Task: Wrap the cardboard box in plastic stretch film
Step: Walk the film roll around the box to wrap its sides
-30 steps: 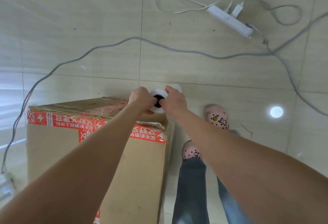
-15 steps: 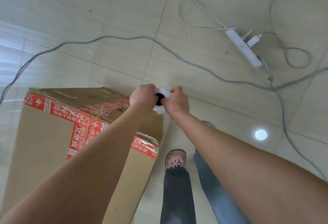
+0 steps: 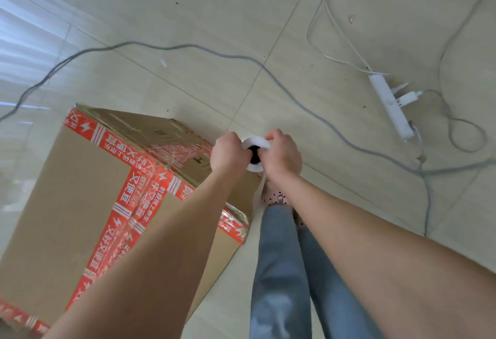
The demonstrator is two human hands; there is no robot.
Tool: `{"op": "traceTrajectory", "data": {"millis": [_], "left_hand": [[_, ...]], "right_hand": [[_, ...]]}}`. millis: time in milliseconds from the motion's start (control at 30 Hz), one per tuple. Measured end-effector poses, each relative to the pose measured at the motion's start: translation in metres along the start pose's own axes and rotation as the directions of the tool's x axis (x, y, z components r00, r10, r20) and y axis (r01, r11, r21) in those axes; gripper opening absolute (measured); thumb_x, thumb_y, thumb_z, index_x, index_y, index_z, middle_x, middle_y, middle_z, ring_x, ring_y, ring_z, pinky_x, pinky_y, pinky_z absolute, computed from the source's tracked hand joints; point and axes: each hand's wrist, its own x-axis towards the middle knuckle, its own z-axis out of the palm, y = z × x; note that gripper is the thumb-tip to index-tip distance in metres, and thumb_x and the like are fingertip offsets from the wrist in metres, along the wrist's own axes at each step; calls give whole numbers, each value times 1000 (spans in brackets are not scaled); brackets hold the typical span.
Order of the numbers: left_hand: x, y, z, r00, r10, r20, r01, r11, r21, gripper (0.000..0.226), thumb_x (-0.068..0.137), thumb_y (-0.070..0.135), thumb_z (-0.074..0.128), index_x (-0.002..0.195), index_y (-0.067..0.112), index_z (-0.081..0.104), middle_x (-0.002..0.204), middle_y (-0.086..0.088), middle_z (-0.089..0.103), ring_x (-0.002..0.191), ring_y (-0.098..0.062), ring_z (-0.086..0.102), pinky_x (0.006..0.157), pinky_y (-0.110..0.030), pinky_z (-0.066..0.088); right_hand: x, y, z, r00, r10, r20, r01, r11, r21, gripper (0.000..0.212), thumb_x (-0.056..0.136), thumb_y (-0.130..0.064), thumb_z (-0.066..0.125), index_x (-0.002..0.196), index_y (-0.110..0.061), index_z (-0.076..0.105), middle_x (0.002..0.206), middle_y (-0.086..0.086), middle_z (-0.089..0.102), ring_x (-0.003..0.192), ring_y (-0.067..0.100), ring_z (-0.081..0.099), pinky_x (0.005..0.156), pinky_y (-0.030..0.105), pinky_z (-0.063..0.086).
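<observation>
**Floor** (image 3: 188, 16): pale glossy tiles with thin grout lines, spread under and beyond both hands.

**Box** (image 3: 67, 191): brown cardboard, stood on the floor to the left of the hands and nearer the person. Its far right corner lay just below the left hand. The left forearm crossed above its top.

**Tape** (image 3: 126, 204): red with white characters, ran along the box's top edges and across its top. It looked glossy and wrinkled at the corner nearest the jeans.

**Jeans** (image 3: 279, 271): blue, two legs directly below the hands, just right of the box.

**Cable** (image 3: 308, 107): grey, snaked over the floor from far left, passed beyond the hands and ran on to their right.

**Strip** (image 3: 390, 107): white power strip with white plugs in it, lay on the floor well to the right of the hands and beyond them.

**Left hand** (image 3: 228, 154): fingers curled, gripped the roll's left side.

**Right hand** (image 3: 283, 154): fingers curled, gripped the roll's right side. The two hands sat close together, both clamped on the roll.

**Roll** (image 3: 255, 168): white film roll, seen end-on with its dark core showing between the hands, held above the box's far right corner.

**Shoe** (image 3: 273, 196): pink with dark dots, just below the right hand.
</observation>
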Motion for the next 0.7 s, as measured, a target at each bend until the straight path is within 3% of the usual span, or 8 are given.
{"op": "traceTrajectory", "data": {"millis": [167,300,400,500,600,700], "left_hand": [[4,10,0,964,264,12,-257,924,283,24,89,11,54,113,8,51,111,-11,49,92,-32,57,61,-36,41],[18,13,-10,946,322,39,-318,898,306,15,88,10,52,103,7,53,101,-10,52,86,-32,58,59,-36,41],[28,9,-21,974,227,12,-225,958,175,7,84,12,54,90,8,51,89,-8,53,79,-31,57,59,-34,43],[39,0,-33,996,78,-35,-77,996,40,11,81,14,58,91,10,53,85,-6,57,76,-27,57,59,-32,45],[54,-14,-46,997,-43,-63,35,992,-121,17,80,19,64,88,10,52,86,-9,62,78,-29,61,62,-32,50],[66,-27,-57,988,-148,-38,134,960,-246,23,80,23,68,91,9,53,89,-10,62,77,-27,61,61,-29,46]], "right_hand": [[9,-3,0,1000,-19,4,19,997,-78,17,84,-14,54,100,-19,55,106,5,59,84,27,55,65,29,37],[13,-9,-1,993,-118,-7,115,983,-143,13,82,-10,50,89,-20,53,99,3,58,77,26,52,60,30,35],[21,-21,-3,979,-203,23,204,961,-188,21,84,-8,48,98,-20,59,101,0,57,77,23,49,61,29,32],[28,-37,2,968,-249,34,252,958,-140,28,83,-6,51,106,-19,59,107,-2,59,85,21,56,63,28,34],[30,-54,12,989,-145,7,144,989,31,32,84,-14,58,116,-19,53,115,0,57,93,21,57,66,26,34],[36,-68,20,996,-4,94,-10,990,142,38,84,-28,65,117,-17,50,113,3,59,89,22,55,67,27,37]]}}
